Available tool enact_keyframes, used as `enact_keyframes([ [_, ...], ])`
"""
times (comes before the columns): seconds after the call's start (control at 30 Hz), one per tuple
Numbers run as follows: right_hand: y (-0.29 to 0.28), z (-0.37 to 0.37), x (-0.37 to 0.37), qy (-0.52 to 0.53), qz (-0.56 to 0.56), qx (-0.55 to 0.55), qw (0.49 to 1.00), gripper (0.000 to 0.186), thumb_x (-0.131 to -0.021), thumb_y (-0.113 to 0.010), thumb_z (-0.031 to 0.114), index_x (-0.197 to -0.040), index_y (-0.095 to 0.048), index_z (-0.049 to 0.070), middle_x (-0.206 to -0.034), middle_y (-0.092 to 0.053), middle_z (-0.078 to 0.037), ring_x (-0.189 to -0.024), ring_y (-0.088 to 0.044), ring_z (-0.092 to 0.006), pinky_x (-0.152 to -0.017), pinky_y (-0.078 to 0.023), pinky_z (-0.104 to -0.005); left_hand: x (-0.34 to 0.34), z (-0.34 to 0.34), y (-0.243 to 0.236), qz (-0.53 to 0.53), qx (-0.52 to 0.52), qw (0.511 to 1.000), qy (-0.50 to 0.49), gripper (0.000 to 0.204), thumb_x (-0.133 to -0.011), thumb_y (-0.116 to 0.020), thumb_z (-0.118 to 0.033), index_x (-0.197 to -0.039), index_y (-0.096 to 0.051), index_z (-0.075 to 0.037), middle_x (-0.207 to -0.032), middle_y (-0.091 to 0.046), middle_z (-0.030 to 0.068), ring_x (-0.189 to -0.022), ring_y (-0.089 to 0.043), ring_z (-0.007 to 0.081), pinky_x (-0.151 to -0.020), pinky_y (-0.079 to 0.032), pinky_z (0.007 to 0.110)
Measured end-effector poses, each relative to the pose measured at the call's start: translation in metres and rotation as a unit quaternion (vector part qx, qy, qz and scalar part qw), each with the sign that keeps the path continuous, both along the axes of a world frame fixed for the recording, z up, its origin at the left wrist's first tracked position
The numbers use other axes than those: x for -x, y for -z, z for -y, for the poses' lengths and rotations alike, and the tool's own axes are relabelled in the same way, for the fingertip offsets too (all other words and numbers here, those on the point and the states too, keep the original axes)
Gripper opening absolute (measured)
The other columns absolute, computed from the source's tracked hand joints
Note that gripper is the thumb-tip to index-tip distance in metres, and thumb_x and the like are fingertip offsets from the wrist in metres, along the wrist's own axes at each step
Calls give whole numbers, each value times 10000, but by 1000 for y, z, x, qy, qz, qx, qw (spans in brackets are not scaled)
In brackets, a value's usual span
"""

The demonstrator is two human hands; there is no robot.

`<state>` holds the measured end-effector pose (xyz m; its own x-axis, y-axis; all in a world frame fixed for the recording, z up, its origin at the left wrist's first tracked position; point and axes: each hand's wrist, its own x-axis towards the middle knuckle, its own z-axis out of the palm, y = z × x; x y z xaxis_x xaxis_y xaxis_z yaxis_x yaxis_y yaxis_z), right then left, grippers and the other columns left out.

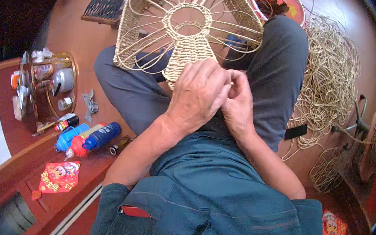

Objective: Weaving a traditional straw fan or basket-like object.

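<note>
A half-woven straw basket [119,38] rests across my lap, with loops and spokes of cord around a braided ring [166,18]. From the ring, a tightly woven strip [191,52] widens toward me. My left hand [198,93] is closed over the near right edge of this strip, its fingers curled down and their tips hidden. Right beside it, my right hand [238,106] is closed in a pinch, thumb and fingers meeting the left hand. A small pale bit shows between them; what the right fingers hold is mostly covered.
A large heap of straw cord [326,78] lies on the floor at right, near a dark flat object [295,131]. Behind are a red basin [300,7] and a low woven-top stool [110,1]. At left stand a cluttered rack [49,81] and several bottles [102,135].
</note>
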<state>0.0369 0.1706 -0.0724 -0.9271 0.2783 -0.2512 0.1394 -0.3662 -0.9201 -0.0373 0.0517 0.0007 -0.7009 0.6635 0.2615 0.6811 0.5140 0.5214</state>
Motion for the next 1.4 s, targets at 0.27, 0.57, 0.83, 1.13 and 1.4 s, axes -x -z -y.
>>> enact_keyframes([
  [0.27, -8, -17, 3, -95, -4, -165, 982, 209, -1037, -708, 177, -1171, -764, 27, -932, -610, -34, -865, -589, -118, -796, -493, -279, 1, 16, -6, 12, -62, 997, -43, 122, -927, -723, -125, -1011, -683, -45, -989, -647, 142, -983, -641, 338, -903, -509, 449],
  [0.57, -11, -20, 6, -125, 6, -89, 988, 363, -1124, -590, 345, -1149, -790, 42, -931, -595, 23, -818, -522, -73, -741, -445, -240, -10, 81, -1, 218, -267, 892, -292, 347, -1073, -504, 1, -1414, -554, 38, -1342, -658, 127, -1189, -666, 205, -1020, -554, 355],
  [0.83, -14, -18, 5, -113, 10, -84, 990, 338, -1131, -585, 326, -1140, -783, 53, -906, -637, 50, -803, -523, -47, -744, -446, -223, -25, 86, 44, 564, -518, 611, -201, 576, -1061, -579, -74, -1593, -383, 25, -1556, -544, 137, -1415, -542, 233, -1222, -400, 416],
  [1.13, -12, -16, 4, -103, 21, -66, 992, 328, -1133, -580, 324, -1142, -779, 62, -898, -652, 53, -784, -523, -43, -726, -446, -220, -28, 86, 71, 589, -616, 508, -128, 365, -1053, -646, -101, -1409, -597, -39, -1408, -663, 88, -1331, -602, 228, -1200, -436, 425],
  [1.4, -4, -23, 4, -48, 31, 17, 998, 378, -1149, -535, 371, -1079, -716, 47, -882, -657, 25, -798, -575, -65, -738, -477, -235, -37, 78, 41, 451, -572, 633, -261, 234, -1014, -705, -22, -1206, -582, -75, -1150, -709, 68, -1032, -685, 148, -969, -564, 331],
])
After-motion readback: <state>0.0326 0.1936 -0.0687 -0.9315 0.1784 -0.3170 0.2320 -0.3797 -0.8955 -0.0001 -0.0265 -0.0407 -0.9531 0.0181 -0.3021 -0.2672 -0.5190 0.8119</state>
